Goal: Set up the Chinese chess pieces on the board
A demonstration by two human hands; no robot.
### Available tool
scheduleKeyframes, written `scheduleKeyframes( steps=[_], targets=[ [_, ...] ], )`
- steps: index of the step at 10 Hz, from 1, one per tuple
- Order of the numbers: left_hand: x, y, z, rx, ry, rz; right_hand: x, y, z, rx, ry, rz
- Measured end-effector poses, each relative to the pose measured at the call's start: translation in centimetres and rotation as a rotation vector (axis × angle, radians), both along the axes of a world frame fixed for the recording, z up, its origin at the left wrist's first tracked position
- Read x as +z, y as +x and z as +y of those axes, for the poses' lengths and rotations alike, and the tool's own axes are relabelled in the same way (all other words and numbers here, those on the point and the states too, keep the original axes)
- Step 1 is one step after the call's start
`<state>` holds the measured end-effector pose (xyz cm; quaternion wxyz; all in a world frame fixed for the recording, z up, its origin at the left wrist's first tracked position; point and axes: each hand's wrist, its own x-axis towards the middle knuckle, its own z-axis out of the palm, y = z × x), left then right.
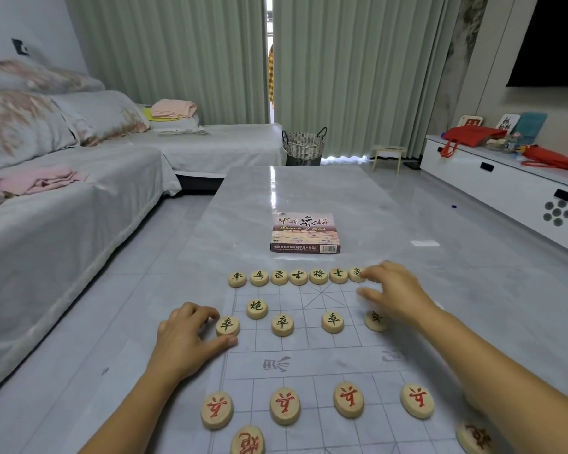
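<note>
past the far row [298, 276] (right hand [395, 293] overlapping) lies a game box [305, 234].

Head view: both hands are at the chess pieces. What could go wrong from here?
1. The blurred right hand has its fingers at the last round wooden piece of the dark-lettered back row; a nudge could break the line.
2. The right forearm lies close to a round red-lettered piece and might sweep it.
3. The left hand pinches a dark-lettered soldier piece at the edge of the thin translucent board sheet; pushing may slide the sheet.
</note>
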<state>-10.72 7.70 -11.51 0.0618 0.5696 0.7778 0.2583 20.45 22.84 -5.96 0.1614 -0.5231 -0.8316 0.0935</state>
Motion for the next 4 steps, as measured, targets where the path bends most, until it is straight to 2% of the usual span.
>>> scheduleKeyframes(
  steps=[1,2,3,4],
  targets=[
    [-0.1,-0.1,-0.2,-0.027,-0.007,0.005,1.3,-5.3,-2.1,0.211,0.041,-0.035],
    [0.0,-0.1,-0.2,-0.046,-0.017,0.015,2.4,-7.7,-4.6,0.297,0.021,0.037],
    [0.0,-0.2,-0.3,-0.049,-0.013,-0.02,3.4,-5.5,-7.3,0.31,-0.004,0.176],
    [0.9,-0.2,-1.3,-0.016,0.05,-0.283,4.3,0.0,-10.5,0.204,-0.055,0.43]
  ],
)
